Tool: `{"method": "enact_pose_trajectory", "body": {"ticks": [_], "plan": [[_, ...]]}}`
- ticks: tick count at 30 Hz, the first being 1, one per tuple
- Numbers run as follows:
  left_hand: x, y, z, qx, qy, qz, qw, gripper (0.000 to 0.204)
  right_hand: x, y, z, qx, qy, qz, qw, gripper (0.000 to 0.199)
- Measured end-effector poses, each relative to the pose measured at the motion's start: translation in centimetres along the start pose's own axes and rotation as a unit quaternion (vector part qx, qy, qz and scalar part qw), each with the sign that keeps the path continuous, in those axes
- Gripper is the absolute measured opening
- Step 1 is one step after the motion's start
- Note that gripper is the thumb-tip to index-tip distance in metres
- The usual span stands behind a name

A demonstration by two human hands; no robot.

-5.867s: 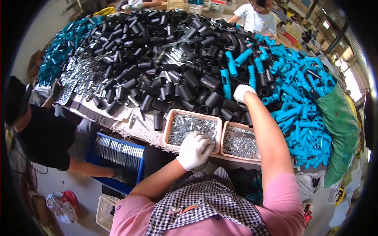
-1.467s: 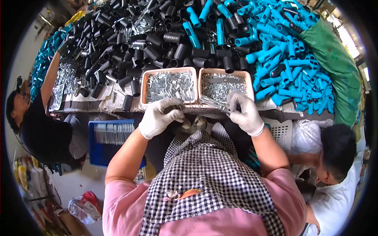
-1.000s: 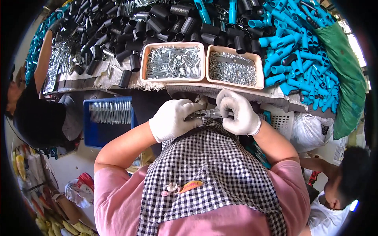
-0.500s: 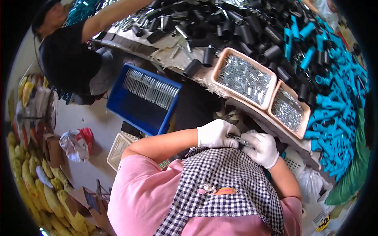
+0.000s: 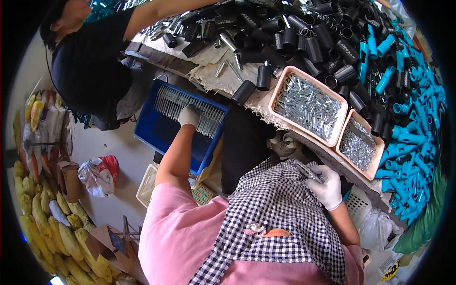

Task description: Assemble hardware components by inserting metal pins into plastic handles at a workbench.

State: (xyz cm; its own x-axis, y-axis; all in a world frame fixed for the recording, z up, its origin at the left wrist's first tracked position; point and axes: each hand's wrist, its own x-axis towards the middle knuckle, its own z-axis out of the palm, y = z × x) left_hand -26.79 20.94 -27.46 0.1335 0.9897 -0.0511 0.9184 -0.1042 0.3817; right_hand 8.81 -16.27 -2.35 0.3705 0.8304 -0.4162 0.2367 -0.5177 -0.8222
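R grip (image 5: 327, 188) pinching metal pc (image 5: 304, 168), apron (image 5: 280, 209) under it; L grip (image 5: 189, 116) at metal rods (image 5: 209, 119), blue bin (image 5: 160, 135) beneath; fingertips hidden, can't tell if spread/closed; prob. best separate rods w/o dragging nbrs, R steady.

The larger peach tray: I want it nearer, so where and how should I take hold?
Probably pinch the larger peach tray by its near long rim, coming from the checked apron side. That raised rim has nothing lying over it, while black tubes crowd the far side and the smaller tray sits close by its right end.
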Motion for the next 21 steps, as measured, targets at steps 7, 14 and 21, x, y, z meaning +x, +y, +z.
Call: {"method": "enact_pose_trajectory", "body": {"ticks": [7,14,21], "plan": [[1.7,2.7,0.6,0.184,0.016,-0.089,0.979,0.024,-1.4,0.6,-0.2,0.013,0.039,0.038,0.998,0.033],[3.0,0.7,2.5,0.069,0.054,-0.086,0.992,0.020,-1.8,1.3,-0.3,-0.002,0.030,0.033,0.999,0.032],[6.3,0.6,2.1,0.198,-0.146,-0.035,0.969,0.027,-1.5,0.3,-0.1,-0.023,0.021,-0.039,0.999,0.037]]}}
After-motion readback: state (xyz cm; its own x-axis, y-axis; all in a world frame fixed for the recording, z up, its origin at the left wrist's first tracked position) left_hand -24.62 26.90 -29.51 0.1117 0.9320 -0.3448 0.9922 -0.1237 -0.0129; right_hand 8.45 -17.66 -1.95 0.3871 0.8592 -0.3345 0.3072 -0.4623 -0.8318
